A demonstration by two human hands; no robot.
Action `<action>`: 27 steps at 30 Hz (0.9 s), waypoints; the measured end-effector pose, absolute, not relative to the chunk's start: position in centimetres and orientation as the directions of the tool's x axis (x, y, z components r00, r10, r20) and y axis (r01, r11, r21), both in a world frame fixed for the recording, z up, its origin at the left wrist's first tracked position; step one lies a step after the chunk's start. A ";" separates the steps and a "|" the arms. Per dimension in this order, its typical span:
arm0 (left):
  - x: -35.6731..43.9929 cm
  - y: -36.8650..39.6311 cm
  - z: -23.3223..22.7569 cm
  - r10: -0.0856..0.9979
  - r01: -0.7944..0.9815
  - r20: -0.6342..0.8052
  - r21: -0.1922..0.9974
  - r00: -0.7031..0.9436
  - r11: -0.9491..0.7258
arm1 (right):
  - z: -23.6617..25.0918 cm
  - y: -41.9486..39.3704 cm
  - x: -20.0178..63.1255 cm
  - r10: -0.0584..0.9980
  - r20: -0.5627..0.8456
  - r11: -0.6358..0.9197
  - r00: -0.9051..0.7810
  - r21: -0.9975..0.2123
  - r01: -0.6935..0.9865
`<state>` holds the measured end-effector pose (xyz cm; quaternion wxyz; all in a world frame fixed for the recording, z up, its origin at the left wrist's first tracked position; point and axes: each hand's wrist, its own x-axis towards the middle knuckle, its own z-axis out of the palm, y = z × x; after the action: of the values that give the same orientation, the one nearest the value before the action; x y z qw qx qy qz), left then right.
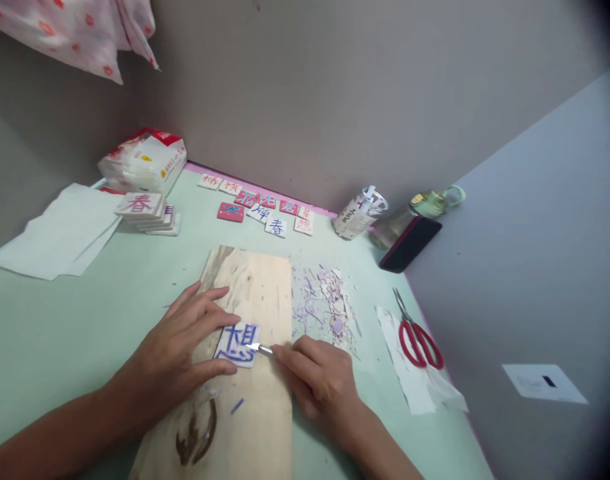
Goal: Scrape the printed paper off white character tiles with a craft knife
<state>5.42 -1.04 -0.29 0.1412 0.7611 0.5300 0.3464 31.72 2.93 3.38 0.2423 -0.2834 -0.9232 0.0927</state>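
Left hand (177,353) fingers pin the half-carved blue-character tile (237,345); right hand (319,379) pinches the carving knife (261,348). Finished tiles (265,212) lie far.

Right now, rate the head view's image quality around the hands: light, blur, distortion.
Head view: soft, even light, faint shadows; left hand, right hand and blue-character tile fairly sharp; wide-angle bending of table edge; dark vignette at the right corners.

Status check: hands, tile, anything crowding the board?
Left hand pins blue-character tile on wooden board. Right hand grips small knife, tip at tile's right edge. Purple shavings right of board; scissors apart.
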 end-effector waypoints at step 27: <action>5.1 -0.8 -0.1 0.928 0.709 0.313 0.608 0.201 -0.358 | 3.5 2.4 30.6 0.562 0.481 0.815 -0.673 -0.185 0.549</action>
<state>5.10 -0.78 -0.13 0.1678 0.7565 0.5410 0.3270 30.63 2.43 3.52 0.2674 -0.3037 -0.9144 0.0123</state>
